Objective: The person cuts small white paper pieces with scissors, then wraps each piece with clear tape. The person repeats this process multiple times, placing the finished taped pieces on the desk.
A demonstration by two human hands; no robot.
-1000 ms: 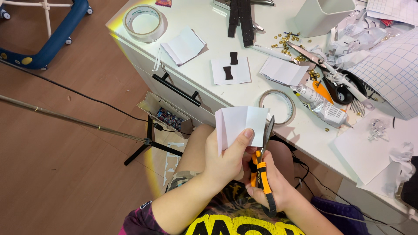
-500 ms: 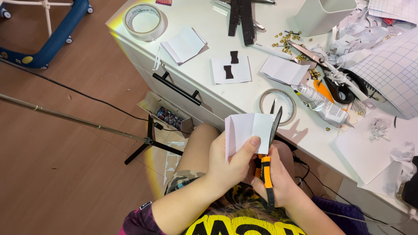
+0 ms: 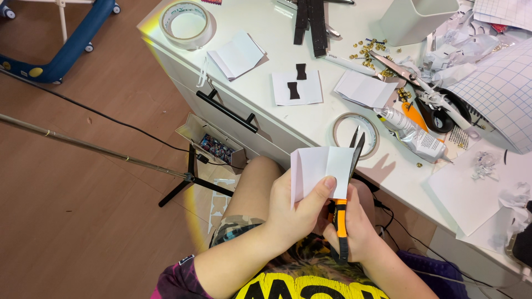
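My left hand (image 3: 302,207) pinches a folded white paper (image 3: 321,166) over my lap, thumb on its lower edge. My right hand (image 3: 352,230) grips orange-handled scissors (image 3: 342,205), whose black blades are parted and stick up along the paper's right edge. Both hands sit just in front of the white desk (image 3: 260,94).
On the desk lie two tape rolls (image 3: 185,22) (image 3: 356,132), folded white papers (image 3: 238,55), a sheet with black bow shapes (image 3: 297,87), a glue tube (image 3: 413,133), a second pair of scissors (image 3: 421,91), gold studs, crumpled scraps and a white bin (image 3: 413,19). A tripod leg (image 3: 94,147) and small open box (image 3: 208,141) stand on the floor at left.
The paper and scissors have drifted slightly right and up toward the desk edge. The scissor blades now show parted beside the paper's right edge.
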